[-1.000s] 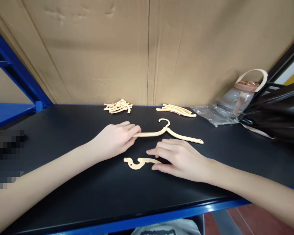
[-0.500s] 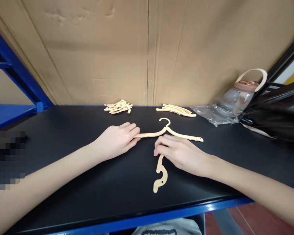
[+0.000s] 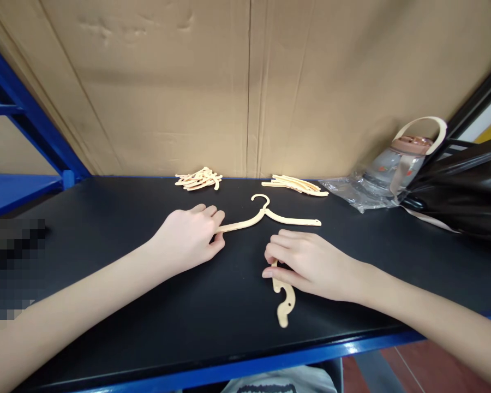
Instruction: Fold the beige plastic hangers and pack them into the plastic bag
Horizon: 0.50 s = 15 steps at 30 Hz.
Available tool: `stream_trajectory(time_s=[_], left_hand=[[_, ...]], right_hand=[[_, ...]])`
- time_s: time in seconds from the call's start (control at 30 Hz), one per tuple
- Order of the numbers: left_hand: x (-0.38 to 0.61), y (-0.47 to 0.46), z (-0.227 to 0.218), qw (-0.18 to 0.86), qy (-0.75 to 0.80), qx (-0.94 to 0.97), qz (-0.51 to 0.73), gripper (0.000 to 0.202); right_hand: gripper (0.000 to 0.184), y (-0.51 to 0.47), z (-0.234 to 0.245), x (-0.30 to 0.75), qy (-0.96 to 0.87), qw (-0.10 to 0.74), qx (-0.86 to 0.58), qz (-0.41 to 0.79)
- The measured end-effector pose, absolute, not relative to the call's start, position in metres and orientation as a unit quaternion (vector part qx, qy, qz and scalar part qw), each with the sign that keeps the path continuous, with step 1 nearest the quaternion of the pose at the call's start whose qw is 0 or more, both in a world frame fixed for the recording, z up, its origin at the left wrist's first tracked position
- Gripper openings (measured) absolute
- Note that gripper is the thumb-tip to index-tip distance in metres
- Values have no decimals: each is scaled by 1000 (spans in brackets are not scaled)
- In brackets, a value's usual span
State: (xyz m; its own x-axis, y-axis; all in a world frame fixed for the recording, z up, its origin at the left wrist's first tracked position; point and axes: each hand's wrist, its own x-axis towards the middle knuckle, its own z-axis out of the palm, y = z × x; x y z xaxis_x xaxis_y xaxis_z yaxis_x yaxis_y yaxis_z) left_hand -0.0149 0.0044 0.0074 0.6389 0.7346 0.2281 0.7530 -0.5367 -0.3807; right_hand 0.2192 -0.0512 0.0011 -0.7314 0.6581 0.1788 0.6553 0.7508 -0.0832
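A cream-coloured clothes hanger (image 3: 264,214) made of a hook and two arms lies on the black tabletop, its hook toward the back. My left hand (image 3: 194,232) pinches the tip of its left arm; the right arm's end is free. To the right and nearer the front edge, my right hand (image 3: 306,259) has its fingers closed round the upper end of a loose curved hanger piece (image 3: 286,303), which has a notch and a small hole. The gripped end of that piece is hidden by the fingers.
At the back of the tabletop are a pile of short hanger pieces (image 3: 200,179) and a bundle of long pieces (image 3: 297,185). Back right, a handled water bottle (image 3: 401,164) stands by a clear plastic bag (image 3: 349,191) and a black bag (image 3: 466,191). A cardboard wall (image 3: 167,98) closes the back.
My left hand has drawn the hanger to the left and turned it slightly. My right hand has moved a little right and toward me with the loose piece.
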Motion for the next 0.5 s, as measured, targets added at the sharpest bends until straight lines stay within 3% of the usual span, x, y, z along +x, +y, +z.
stream_trajectory(time_s=[0.13, 0.3, 0.4, 0.5], left_hand=[[-14, 7, 3, 217, -391, -890, -89, 23], [-11, 9, -7, 93, -267, -953, -112, 45], [-10, 10, -10, 47, -249, -964, -81, 40], [-10, 11, -10, 68, -261, -959, -85, 33]], right_hand=[[31, -51, 4, 219, -934, 93, -345, -1], [30, -52, 5, 220, -936, 89, -339, 4], [24, -52, 2, 221, -936, 94, -339, -1], [15, -50, 0, 222, -937, 100, -334, -14]])
